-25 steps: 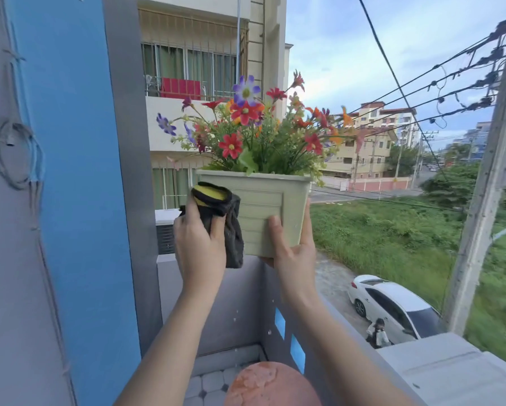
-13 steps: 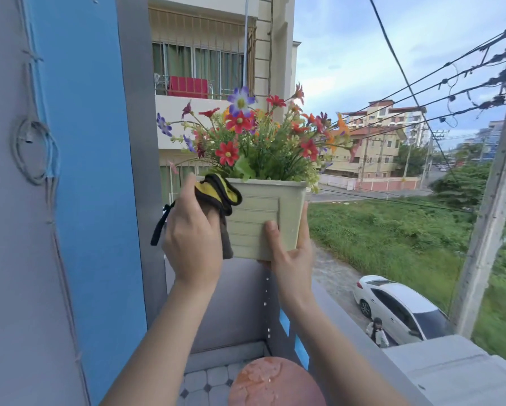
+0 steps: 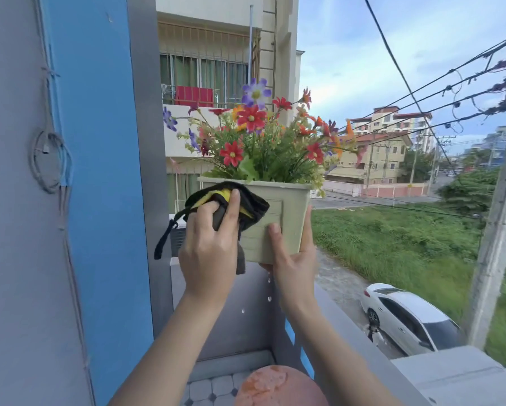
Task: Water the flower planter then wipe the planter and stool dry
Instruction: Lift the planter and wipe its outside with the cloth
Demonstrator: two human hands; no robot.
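Against ribbed rectangular planter [image 3: 278, 218], crumpled cloth [image 3: 246, 205].

1 close head-worn view, forward.

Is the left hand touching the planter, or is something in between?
A cloth is in between: the left hand presses it against the planter front, near the rim. The right hand holds the planter bare.

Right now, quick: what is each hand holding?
Left hand: grips the cloth, pressed against the planter.
Right hand: holds the planter up by its lower corner.
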